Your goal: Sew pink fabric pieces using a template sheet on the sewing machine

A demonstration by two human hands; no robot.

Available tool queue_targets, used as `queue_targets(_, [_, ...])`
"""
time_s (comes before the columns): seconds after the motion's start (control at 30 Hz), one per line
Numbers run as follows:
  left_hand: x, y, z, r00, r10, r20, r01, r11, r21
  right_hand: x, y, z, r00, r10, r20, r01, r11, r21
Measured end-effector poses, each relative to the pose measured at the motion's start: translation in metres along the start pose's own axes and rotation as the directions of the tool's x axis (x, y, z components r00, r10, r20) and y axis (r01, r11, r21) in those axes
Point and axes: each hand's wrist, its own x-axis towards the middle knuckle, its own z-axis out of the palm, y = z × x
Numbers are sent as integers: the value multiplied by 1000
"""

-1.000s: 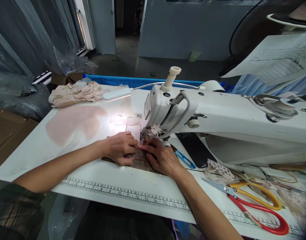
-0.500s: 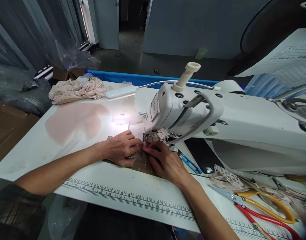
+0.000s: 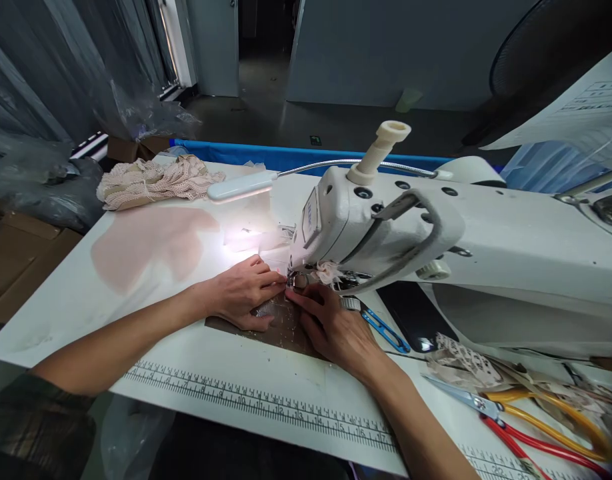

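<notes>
A white sewing machine (image 3: 436, 233) stands on a white table (image 3: 161, 353). Under its needle lies a brown, dotted piece of fabric (image 3: 279, 327). My left hand (image 3: 241, 293) rests flat on the fabric's left part, fingers stretched toward the presser foot. My right hand (image 3: 333, 327) lies on the fabric's right part, its fingertips pressed together at the foot, pinching the fabric's edge. Both hands nearly touch just in front of the needle. The needle itself is hidden behind the machine head.
A gooseneck lamp (image 3: 241, 187) shines on the needle area. A bundle of beige lace (image 3: 151, 180) lies at the far left. Blue thread snips (image 3: 386, 330) lie right of my right hand. Yellow and red scissors (image 3: 541, 417) and lace scraps (image 3: 461, 360) lie at the right. A ruler (image 3: 266, 403) is printed along the near edge.
Both hands have slid a little farther toward the presser foot with the fabric. The view has shifted slightly left and closer to the machine.
</notes>
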Motion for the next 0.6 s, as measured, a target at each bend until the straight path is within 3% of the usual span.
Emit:
queue_targets(0.1, [1,-2,-1,1000,-6,19,6,1000,9,-1,1,-7,997,74,-27,-68,978,195])
queue_targets(0.27, [2,-4,-3,997,-36,67,34,999,22,4,3,-25,970,238,56,-238,872,428])
queue_targets(0.6, [3,-9,0,992,-70,108,64,996,54,4,18,-30,955,225,191,-294,780,552])
